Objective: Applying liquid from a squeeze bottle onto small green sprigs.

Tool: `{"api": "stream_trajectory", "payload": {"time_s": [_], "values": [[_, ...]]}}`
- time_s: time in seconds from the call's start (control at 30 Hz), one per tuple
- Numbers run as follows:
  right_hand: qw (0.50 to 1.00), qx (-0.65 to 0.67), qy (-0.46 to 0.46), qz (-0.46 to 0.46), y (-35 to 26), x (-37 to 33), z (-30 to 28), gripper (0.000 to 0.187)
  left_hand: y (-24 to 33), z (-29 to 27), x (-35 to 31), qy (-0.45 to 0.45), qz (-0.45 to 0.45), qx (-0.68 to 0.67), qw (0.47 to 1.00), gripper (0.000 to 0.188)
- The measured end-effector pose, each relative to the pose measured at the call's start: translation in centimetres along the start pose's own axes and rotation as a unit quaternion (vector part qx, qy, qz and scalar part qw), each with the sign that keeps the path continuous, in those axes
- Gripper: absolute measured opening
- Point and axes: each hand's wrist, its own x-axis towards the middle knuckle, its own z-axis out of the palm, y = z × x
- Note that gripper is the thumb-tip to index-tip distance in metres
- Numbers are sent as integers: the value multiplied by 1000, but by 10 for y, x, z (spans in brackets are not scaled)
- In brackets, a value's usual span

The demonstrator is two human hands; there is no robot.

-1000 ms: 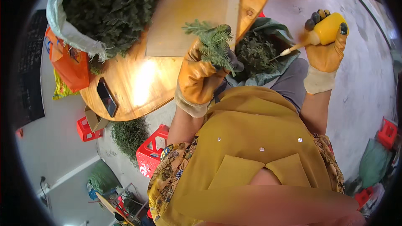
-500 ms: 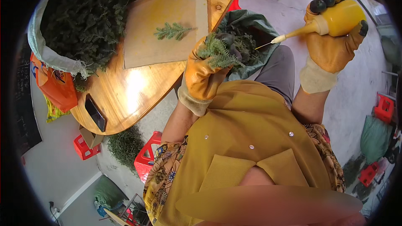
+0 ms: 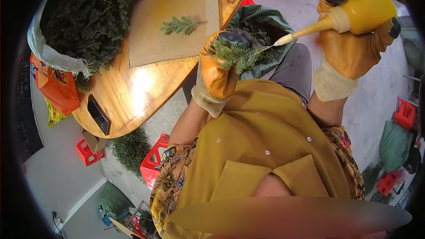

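Observation:
Both my hands wear orange work gloves with dark fingertips and pale cuffs. My left hand (image 3: 221,68) is closed on a green fir sprig (image 3: 238,56), held over the near edge of an open green sack. In my right hand (image 3: 356,55) is a yellow squeeze bottle (image 3: 368,11), tilted with its long nozzle toward the left. The thin needle at the nozzle's end reaches the sprig's right side; whether it touches the needles I cannot tell. A single fir sprig (image 3: 181,25) lies on a flat board (image 3: 150,40) on the wooden table.
A white sack (image 3: 57,59) heaped with dark fir branches (image 3: 93,13) fills the table's left side. A phone (image 3: 98,115) lies near the table edge (image 3: 119,128). The green sack (image 3: 283,24) is right of the table. Red stools (image 3: 152,161) stand on the floor.
My right hand has raised the bottle slightly, and its needle now meets the sprig's edge. My left hand has shifted a little right and turned the sprig.

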Motion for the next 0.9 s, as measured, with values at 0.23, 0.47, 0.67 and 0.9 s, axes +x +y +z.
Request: {"api": "stream_trajectory", "payload": {"time_s": [0.23,0.47,0.67,0.9], "values": [[840,-405,155,-326,79,2,8,54,-11,-11,-3,22,28,289,957,39],[909,-256,152,-291,80,5,14,62,5,-10,5,-59,156,423,891,38],[918,-306,101,-230,54,-5,-16,56,4,-4,1,-43,119,387,913,34],[928,-263,-86,-249,76,0,-8,55,-5,1,0,44,-21,139,989,32]]}}
